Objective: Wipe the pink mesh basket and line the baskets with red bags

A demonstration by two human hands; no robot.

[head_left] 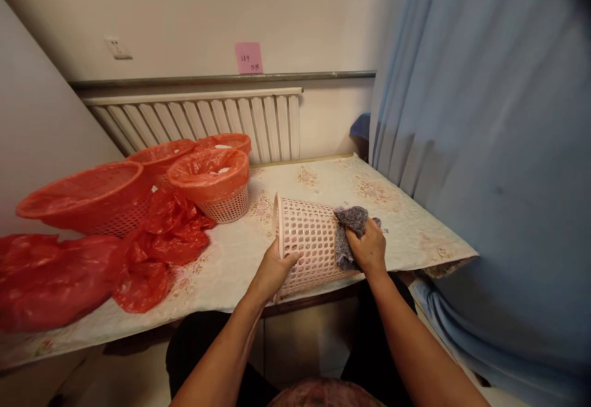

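A pale pink perforated basket (309,241) lies on its side at the front edge of the table, its open rim facing left. My left hand (274,268) grips that rim, thumb on the outer wall and the other fingers hidden inside or behind it. At the basket's right end, my right hand (369,244) is closed on a grey cloth (346,241) pressed against the basket's base. Part of the cloth sticks out to the right, behind the fingers.
Several baskets lined with red bags (210,176) stand at the left of the flower-patterned table (323,179). Crumpled red bags (60,278) lie before them. A white radiator (207,117) is behind. A blue curtain (484,148) hangs along the right.
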